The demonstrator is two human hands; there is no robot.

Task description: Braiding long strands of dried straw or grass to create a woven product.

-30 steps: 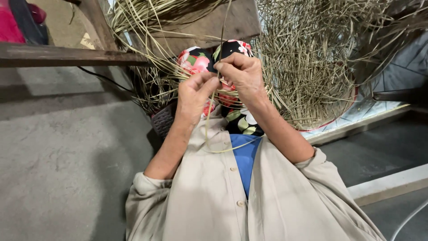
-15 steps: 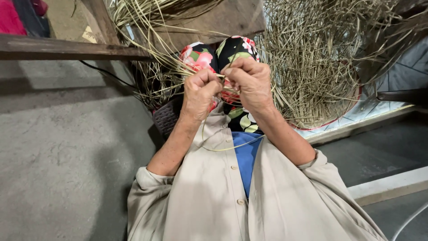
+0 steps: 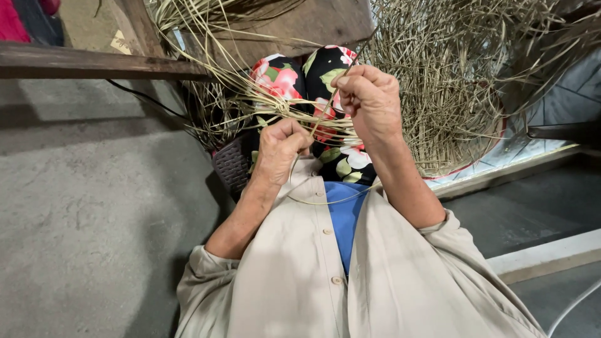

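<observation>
Left hand [image 3: 283,143] closed in a fist around pale straw strands [image 3: 275,103], low over the lap. Right hand [image 3: 369,100] raised higher, fingers pinched shut on one thin strand [image 3: 325,111] running down toward the left fist. Both above floral-print trousers [image 3: 325,75]. Beyond, a big heap of dry straw [image 3: 451,81]; on the left, a dark wooden beam [image 3: 94,62] over grey concrete floor [image 3: 81,213].

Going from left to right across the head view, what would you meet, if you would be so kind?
Wooden beam → dark woven basket → left hand gripping straw → right hand pinching a straw strand → heap of dried straw.
</observation>
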